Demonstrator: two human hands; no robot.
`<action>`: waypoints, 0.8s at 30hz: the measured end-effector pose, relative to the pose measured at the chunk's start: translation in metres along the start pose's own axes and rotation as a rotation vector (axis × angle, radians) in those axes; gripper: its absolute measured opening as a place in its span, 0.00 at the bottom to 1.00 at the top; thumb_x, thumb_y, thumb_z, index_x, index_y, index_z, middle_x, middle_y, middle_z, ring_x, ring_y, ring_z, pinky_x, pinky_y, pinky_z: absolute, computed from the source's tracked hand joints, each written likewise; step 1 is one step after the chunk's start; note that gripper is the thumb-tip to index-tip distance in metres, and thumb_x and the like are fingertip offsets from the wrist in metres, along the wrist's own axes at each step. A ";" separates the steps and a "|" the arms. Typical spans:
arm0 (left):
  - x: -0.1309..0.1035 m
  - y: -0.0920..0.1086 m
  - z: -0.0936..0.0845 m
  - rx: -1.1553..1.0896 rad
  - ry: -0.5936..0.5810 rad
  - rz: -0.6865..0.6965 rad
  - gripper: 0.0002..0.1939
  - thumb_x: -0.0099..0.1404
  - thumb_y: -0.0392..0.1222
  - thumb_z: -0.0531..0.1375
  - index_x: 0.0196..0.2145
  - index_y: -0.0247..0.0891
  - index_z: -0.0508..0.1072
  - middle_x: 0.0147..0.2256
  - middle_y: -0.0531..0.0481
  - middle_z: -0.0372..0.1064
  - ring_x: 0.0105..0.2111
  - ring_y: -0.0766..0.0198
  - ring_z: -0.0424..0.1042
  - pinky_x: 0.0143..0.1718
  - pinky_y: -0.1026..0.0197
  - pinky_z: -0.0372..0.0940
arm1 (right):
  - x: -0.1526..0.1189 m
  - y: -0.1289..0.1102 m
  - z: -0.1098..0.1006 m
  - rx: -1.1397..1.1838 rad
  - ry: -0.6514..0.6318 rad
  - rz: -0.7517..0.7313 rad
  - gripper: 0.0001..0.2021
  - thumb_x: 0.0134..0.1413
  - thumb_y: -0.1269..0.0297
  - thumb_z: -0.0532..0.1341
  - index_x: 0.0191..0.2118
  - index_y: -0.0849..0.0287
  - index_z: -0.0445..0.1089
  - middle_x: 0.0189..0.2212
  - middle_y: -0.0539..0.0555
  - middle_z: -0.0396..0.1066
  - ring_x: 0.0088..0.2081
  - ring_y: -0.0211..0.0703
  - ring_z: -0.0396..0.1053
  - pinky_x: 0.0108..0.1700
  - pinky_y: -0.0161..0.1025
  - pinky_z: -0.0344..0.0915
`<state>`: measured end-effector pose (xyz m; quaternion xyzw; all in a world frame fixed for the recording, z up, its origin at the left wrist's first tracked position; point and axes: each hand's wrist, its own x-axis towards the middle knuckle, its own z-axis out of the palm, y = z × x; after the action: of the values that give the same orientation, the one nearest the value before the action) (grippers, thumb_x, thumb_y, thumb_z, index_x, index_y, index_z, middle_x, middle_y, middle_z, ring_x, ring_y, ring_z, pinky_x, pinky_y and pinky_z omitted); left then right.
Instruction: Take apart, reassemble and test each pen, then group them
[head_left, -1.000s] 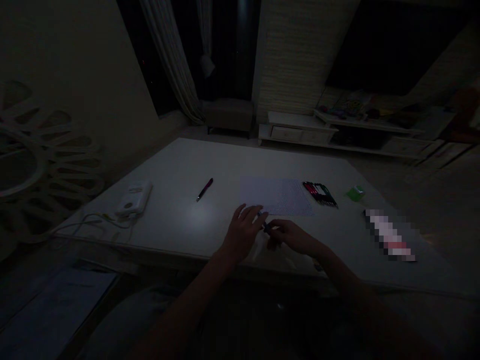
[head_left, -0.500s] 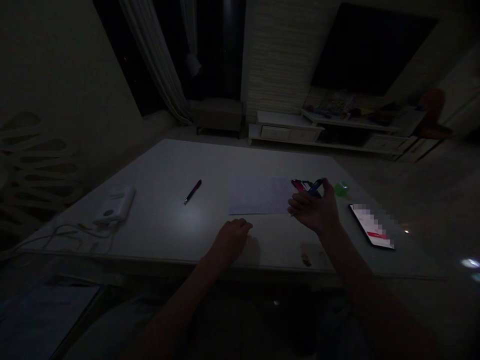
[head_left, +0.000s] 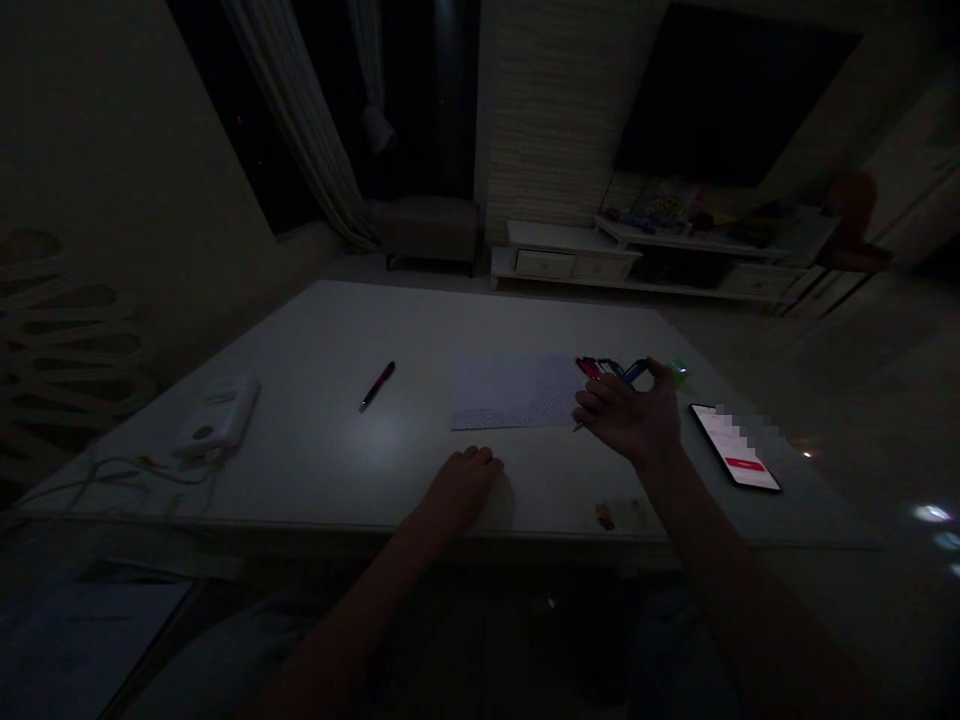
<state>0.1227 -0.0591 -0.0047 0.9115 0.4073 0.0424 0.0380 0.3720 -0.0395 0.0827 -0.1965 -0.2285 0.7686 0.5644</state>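
In dim light, my right hand (head_left: 634,415) is closed on a blue pen (head_left: 636,371) above the right edge of a sheet of paper (head_left: 502,385). The pen's tip pokes out below my fingers. Fine rows of marks cover the sheet's lower and right part. Palm down, my left hand (head_left: 463,485) rests on the table just below the paper, fingers curled, with nothing showing in them. Behind my right hand lies a row of several pens (head_left: 592,367), partly covered by it. A dark pen with a purple part (head_left: 377,386) lies left of the paper.
On the white table (head_left: 420,320) a lit phone (head_left: 735,450) and a green round object (head_left: 678,372) are at the right. A small brownish item (head_left: 604,516) lies near the front edge. A white box (head_left: 219,412) with cables is at the left.
The whole view has shifted slightly to the right. My left hand's thumb is drawn in closer to its fingers. My right hand keeps the pen, with little movement over the sheet.
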 end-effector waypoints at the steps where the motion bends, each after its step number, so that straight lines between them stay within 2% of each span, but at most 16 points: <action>1: 0.000 0.000 0.000 0.003 0.005 0.004 0.09 0.63 0.31 0.50 0.39 0.37 0.67 0.40 0.45 0.65 0.40 0.59 0.64 0.40 0.57 0.60 | 0.000 0.000 0.001 -0.005 0.009 -0.006 0.22 0.44 0.43 0.52 0.18 0.55 0.44 0.15 0.48 0.50 0.21 0.39 0.52 0.25 0.41 0.54; 9: -0.001 -0.002 0.004 0.012 0.022 0.022 0.10 0.62 0.30 0.50 0.39 0.37 0.67 0.41 0.45 0.64 0.41 0.59 0.64 0.41 0.57 0.60 | 0.002 0.004 0.008 -0.129 0.052 -0.059 0.21 0.44 0.41 0.50 0.22 0.55 0.56 0.16 0.47 0.50 0.21 0.39 0.52 0.24 0.40 0.53; 15: -0.002 0.000 0.004 0.014 0.020 0.014 0.11 0.62 0.30 0.50 0.39 0.37 0.67 0.41 0.45 0.64 0.41 0.59 0.64 0.41 0.57 0.60 | 0.006 0.007 0.010 -0.103 0.000 -0.071 0.21 0.45 0.41 0.50 0.24 0.56 0.59 0.17 0.47 0.52 0.21 0.39 0.53 0.25 0.39 0.54; 24: -0.003 0.004 -0.004 0.012 -0.011 0.020 0.12 0.62 0.32 0.50 0.44 0.37 0.66 0.43 0.44 0.64 0.42 0.57 0.64 0.40 0.56 0.61 | 0.016 0.014 0.014 -0.075 -0.012 -0.062 0.23 0.47 0.40 0.50 0.26 0.56 0.65 0.17 0.48 0.55 0.21 0.38 0.55 0.23 0.39 0.55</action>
<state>0.1231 -0.0643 0.0000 0.9160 0.3981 0.0354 0.0341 0.3480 -0.0296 0.0856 -0.2058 -0.2664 0.7428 0.5787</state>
